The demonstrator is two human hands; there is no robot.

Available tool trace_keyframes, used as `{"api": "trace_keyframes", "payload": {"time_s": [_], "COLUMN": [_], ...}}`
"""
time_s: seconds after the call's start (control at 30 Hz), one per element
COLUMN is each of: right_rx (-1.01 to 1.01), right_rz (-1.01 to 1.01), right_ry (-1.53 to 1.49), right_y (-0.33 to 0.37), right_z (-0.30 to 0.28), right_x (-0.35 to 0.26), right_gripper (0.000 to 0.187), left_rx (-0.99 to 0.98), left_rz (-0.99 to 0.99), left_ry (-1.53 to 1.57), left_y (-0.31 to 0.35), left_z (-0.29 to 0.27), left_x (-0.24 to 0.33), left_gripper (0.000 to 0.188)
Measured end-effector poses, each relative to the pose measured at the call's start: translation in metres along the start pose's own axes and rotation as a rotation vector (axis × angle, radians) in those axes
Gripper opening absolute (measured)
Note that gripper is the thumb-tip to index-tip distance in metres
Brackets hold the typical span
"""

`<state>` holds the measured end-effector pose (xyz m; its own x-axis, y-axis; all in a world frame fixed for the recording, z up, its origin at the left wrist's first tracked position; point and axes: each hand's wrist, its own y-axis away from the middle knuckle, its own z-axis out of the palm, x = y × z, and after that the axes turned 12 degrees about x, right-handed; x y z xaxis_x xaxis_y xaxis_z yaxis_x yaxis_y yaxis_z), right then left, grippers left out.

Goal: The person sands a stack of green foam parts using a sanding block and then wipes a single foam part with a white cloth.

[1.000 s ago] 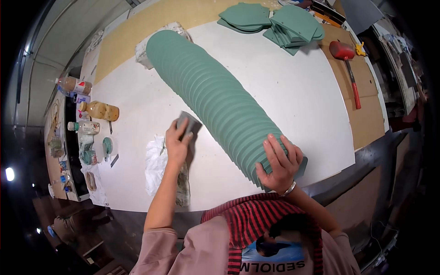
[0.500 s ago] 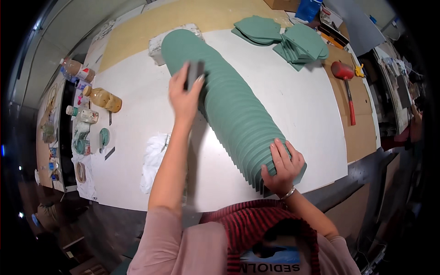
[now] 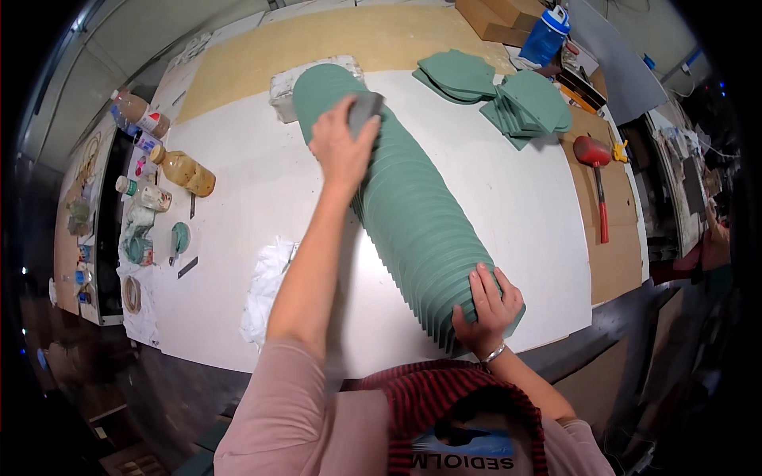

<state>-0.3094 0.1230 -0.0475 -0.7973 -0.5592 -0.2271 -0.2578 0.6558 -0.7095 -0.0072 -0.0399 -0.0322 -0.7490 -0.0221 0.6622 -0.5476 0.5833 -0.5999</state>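
A long row of thin green panels (image 3: 425,210) with rounded edges lies overlapped like fanned cards, running slantwise from the far middle to the near right. My left hand (image 3: 340,147) is closed round a dark grey sanding block (image 3: 364,112), on the upper face of the panels near the far end. Over the near end of the row lies my right hand (image 3: 490,305), its fingers stretched flat on the panel edges and the thumb apart. A white wrapped block (image 3: 282,97) sits under the far end of the row.
Two piles of loose green panels (image 3: 456,73) lie at the far right, near a blue bottle (image 3: 545,38). A red mallet (image 3: 594,151) rests on cardboard at the right. Bottles (image 3: 186,170) stand along the left edge. Crumpled white cloth (image 3: 266,282) lies left of the row.
My left hand has moved the sanding block from the left side of the panels farther away and rightward onto their top. My right hand stays on the near end. The view has shifted slightly.
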Motion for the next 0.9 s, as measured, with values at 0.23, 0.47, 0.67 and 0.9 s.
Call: {"api": "trace_keyframes", "payload": {"time_s": [0.23,0.47,0.67,0.9], "right_rx": [-0.021,-0.007,-0.022,-0.026], "right_rz": [0.01,0.002,0.02,0.012], "right_ry": [0.013,-0.012,-0.002,0.016], "right_y": [0.001,0.008,0.002,0.005], "right_z": [-0.005,0.002,-0.005,-0.001], "right_x": [0.0,-0.002,-0.001,0.003], "right_gripper": [0.057,0.056,0.057,0.056], "left_rx": [-0.095,0.077,0.029,-0.194], "left_rz": [-0.266,0.177,-0.124,0.235], "left_ry": [-0.045,-0.141,-0.093,-0.421], "left_y": [0.083,-0.006,0.066,-0.006], "left_z": [-0.04,0.003,-0.041,-0.052], "left_x": [-0.063,-0.016,-0.094,-0.076], "left_gripper": [0.056,0.048,0.052,0.066]}}
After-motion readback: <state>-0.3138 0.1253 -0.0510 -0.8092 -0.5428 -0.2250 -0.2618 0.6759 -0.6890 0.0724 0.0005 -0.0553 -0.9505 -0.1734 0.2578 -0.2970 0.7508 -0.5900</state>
